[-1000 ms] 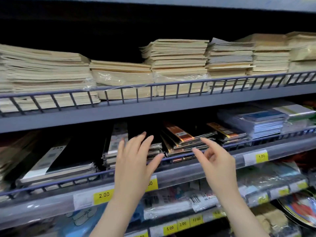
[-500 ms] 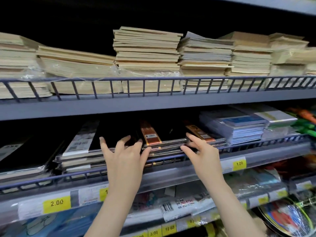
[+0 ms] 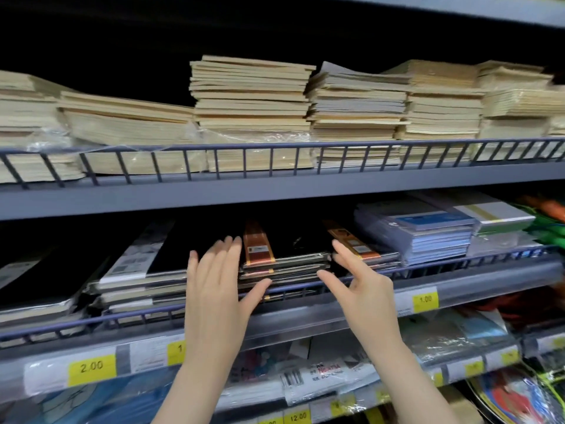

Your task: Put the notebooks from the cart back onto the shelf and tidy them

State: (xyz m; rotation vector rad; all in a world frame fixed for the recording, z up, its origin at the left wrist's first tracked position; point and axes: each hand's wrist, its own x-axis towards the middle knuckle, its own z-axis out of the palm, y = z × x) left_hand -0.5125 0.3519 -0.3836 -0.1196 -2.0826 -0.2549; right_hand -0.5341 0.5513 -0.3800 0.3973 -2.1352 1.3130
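A stack of black notebooks with orange bands (image 3: 286,264) lies on the middle shelf (image 3: 458,275) behind a low wire rail. My left hand (image 3: 218,281) is flat and spread at the stack's left side, thumb against its front edge. My right hand (image 3: 359,281) is spread at the stack's right side, fingers touching its corner. Neither hand grips anything. A second banded stack (image 3: 359,246) lies just right of my right hand. Larger black notebooks (image 3: 143,270) lie to the left. No cart is in view.
Tall piles of cream exercise books (image 3: 250,108) fill the upper shelf (image 3: 275,191). Wrapped blue-grey pads (image 3: 428,231) sit at the right of the middle shelf. Yellow price tags (image 3: 91,367) line the shelf edges. Packaged goods (image 3: 321,374) fill the shelf below.
Both hands have closed in on the two sides of the banded stack, the left shifting right to its edge. The view has moved slightly.
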